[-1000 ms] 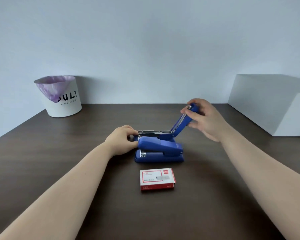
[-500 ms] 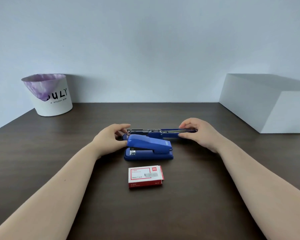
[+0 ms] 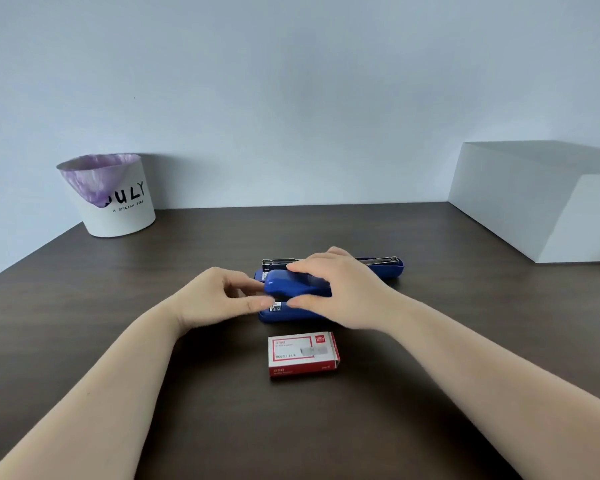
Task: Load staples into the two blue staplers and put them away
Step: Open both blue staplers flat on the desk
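Observation:
Two blue staplers lie side by side at the middle of the dark table [image 3: 118, 323]. The rear stapler [image 3: 385, 268] is folded out flat, its lid stretched to the right and its metal staple channel exposed. The front stapler [image 3: 284, 287] is closed. My right hand [image 3: 347, 292] grips the front stapler's top from above, fingers behind it and thumb in front. My left hand [image 3: 208, 299] pinches its left nose end between thumb and forefinger. A red and white staple box [image 3: 302, 353] lies closed just in front of the staplers.
A white bin [image 3: 115, 199] with a purple liner stands at the back left by the wall. A large white box [image 3: 534, 202] sits at the back right. The wall runs along the table's far edge.
My right hand swung the rear stapler's lid down flat, let go of it and came left onto the front stapler. My left hand shifted from the rear stapler to the front stapler's nose.

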`<state>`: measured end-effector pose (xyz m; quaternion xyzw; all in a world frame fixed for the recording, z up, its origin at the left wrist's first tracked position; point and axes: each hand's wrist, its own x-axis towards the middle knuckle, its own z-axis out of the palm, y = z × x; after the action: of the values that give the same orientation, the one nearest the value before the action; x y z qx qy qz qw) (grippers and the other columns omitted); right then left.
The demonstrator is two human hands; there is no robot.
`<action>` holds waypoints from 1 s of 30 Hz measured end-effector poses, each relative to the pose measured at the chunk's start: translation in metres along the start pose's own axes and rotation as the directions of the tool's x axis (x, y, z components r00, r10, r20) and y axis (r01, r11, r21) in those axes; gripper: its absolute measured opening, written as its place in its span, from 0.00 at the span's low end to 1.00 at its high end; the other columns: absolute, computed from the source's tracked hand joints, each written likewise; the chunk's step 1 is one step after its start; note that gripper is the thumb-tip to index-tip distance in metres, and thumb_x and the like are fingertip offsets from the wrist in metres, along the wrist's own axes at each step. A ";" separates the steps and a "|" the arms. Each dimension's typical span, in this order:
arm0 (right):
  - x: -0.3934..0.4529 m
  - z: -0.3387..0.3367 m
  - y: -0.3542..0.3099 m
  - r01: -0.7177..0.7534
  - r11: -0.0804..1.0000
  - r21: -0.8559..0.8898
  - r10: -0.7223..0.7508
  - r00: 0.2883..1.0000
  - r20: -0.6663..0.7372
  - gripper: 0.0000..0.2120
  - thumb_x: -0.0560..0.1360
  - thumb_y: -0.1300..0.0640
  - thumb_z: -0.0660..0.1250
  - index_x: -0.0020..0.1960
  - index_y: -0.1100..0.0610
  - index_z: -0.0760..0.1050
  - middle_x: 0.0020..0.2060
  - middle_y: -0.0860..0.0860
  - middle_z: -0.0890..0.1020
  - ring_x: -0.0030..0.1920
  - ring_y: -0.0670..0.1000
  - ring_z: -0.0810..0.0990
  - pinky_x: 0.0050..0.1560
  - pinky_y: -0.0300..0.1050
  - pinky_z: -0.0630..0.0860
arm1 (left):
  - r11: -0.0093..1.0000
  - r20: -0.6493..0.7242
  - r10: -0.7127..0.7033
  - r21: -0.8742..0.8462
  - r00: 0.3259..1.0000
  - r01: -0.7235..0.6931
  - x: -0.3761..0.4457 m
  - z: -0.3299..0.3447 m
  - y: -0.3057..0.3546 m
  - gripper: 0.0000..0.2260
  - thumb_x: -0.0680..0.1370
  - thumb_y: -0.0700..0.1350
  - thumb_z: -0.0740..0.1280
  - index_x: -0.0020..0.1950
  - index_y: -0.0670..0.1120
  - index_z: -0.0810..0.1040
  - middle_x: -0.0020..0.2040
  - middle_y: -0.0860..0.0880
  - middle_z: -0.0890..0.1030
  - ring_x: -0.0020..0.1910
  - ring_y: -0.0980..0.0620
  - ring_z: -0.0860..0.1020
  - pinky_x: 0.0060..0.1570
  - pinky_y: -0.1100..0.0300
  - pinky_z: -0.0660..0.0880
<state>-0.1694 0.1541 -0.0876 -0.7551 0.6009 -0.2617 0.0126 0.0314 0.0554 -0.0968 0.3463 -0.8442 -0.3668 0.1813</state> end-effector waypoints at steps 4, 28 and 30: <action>0.002 0.004 0.001 -0.022 1.000 0.008 0.022 1.000 0.006 0.21 0.73 0.48 0.69 0.64 0.52 0.74 0.49 0.48 0.81 0.53 0.49 0.70 0.55 0.47 0.71 | 0.983 0.083 0.052 0.173 0.995 -0.066 0.004 0.006 0.006 0.12 0.62 0.55 0.78 0.44 0.62 0.81 0.40 0.57 0.74 0.33 0.66 0.74 0.37 0.76 0.68; -0.037 -0.080 0.073 -0.344 0.873 0.345 0.275 0.933 0.234 0.11 0.65 0.65 0.77 0.43 0.60 0.77 0.41 0.57 0.85 0.41 0.50 0.82 0.45 0.41 0.77 | 0.986 0.029 0.008 0.166 1.000 -0.012 0.010 0.004 0.000 0.09 0.64 0.54 0.77 0.40 0.56 0.82 0.41 0.53 0.76 0.30 0.62 0.72 0.33 0.73 0.69; -0.036 -0.076 0.074 -0.386 0.884 0.263 0.295 0.898 0.326 0.12 0.64 0.64 0.77 0.43 0.56 0.78 0.42 0.52 0.85 0.42 0.44 0.82 0.41 0.31 0.75 | 0.984 0.028 -0.006 0.176 1.000 0.001 0.010 0.002 -0.002 0.11 0.63 0.55 0.77 0.41 0.54 0.82 0.41 0.53 0.76 0.30 0.61 0.72 0.33 0.71 0.69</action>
<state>-0.2724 0.1888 -0.0602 -0.6534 0.6666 -0.2416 0.2652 0.0241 0.0484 -0.0996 0.3573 -0.8751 -0.2961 0.1374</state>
